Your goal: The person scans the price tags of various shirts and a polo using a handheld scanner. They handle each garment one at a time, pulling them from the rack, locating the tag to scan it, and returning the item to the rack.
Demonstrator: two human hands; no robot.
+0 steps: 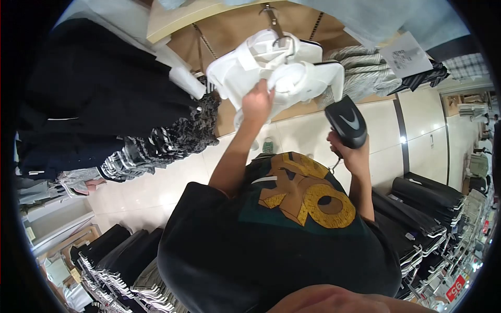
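Note:
White shirts hang on a metal hook in front of me, below a shelf. My left hand is closed in a pinch at the collar of one of them; a tag between the fingers, if any, cannot be made out. In my right hand is a black barcode scanner with a grey curved mark, its front end pointing up near the right side of the white shirts. A thin cord hangs below that hand.
Dark garments hang close on the left, patterned ones beneath them. Striped shirts and a white paper sign are at the right. Racks of black trousers stand behind me on both sides. A pale tiled floor lies below.

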